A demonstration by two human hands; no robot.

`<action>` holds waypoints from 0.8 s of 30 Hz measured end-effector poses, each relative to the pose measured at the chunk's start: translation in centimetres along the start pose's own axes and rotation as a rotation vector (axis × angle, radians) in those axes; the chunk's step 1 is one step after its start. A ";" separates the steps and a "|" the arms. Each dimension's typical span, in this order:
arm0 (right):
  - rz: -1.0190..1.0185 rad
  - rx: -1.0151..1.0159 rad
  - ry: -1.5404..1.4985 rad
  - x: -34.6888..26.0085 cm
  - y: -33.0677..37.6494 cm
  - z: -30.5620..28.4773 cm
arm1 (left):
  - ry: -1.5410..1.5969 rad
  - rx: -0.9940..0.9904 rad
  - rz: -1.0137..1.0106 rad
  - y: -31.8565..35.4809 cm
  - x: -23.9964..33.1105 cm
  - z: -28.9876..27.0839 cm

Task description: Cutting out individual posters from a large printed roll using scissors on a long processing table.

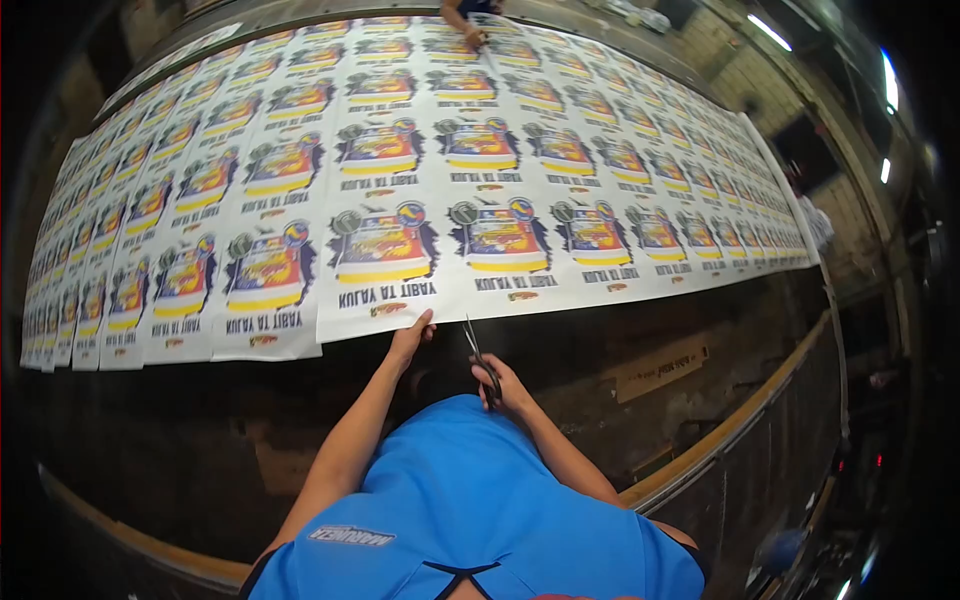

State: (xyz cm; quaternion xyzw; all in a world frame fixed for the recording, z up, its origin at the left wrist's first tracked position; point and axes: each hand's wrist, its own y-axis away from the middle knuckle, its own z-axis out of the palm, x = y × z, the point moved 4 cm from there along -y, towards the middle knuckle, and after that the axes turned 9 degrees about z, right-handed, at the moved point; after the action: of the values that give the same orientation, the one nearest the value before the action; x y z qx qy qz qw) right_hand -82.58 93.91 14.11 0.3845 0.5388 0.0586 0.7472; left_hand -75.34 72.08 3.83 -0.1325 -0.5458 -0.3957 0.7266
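A wide white printed sheet (420,190), covered in rows of repeated colourful labels in red, yellow and blue with dark lettering under each, lies spread flat over a long dark worktop (600,330). It runs far to either side and away from the person, and its near edge crosses just ahead of both hands. At lower left the near edge steps down, where a strip of labels reaches closer to the person than the rest.

The left hand (408,340) is stretched forward, palm down, its fingers (425,320) close together and pressing on the near edge of the sheet, below a label's line of lettering.

The right hand (505,385) is just beside it, to the right and a little nearer the body, with its fingers clamped around the handles of a pair of dark metal scissors (478,352). The blades point away from the person and the tips meet the sheet's near edge, just right of the left fingertips. Whether the blades are apart or together cannot be told at this size.

Below the hands, the person's bright blue shirt (470,500) fills the lower middle of the view.

At the far side of the worktop, another person's hand (472,35) rests on the far edge of the sheet, well apart from the near hands.
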 end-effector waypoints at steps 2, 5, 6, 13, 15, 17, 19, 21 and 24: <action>0.002 -0.018 0.033 -1.5 -1.9 1.4 | -0.061 0.000 0.013 1.0 1.2 -0.2; -0.023 0.026 -0.028 -2.8 -4.8 3.0 | -0.124 -0.033 0.008 1.8 2.0 -0.2; -0.021 0.013 -0.026 -2.6 -4.9 3.3 | -0.128 -0.020 0.010 1.8 2.2 0.0; -0.131 0.130 -0.031 -3.5 -6.6 2.9 | -0.157 -0.042 0.057 1.4 2.4 -0.4; -0.129 0.127 -0.055 -4.8 -8.7 2.5 | -0.136 -0.031 0.050 1.3 2.7 -0.3; -0.140 0.124 -0.093 -5.9 -11.3 1.9 | -0.145 -0.031 0.012 1.5 2.8 -0.3; -0.125 0.124 -0.086 -6.8 -13.7 1.2 | -0.137 -0.018 -0.011 1.3 3.0 0.1; -0.171 0.134 -0.104 -7.4 -16.2 0.8 | -0.161 -0.026 -0.032 0.9 3.6 0.4; -0.195 0.098 -0.139 -8.2 -18.5 0.5 | -0.132 0.007 -0.031 -0.2 3.7 0.2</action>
State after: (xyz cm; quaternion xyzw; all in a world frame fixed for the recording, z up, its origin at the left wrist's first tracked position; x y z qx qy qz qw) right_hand -91.60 76.69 8.61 0.3692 0.5230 -0.0674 0.7652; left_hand -75.30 70.48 7.16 -0.1473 -0.5960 -0.3953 0.6833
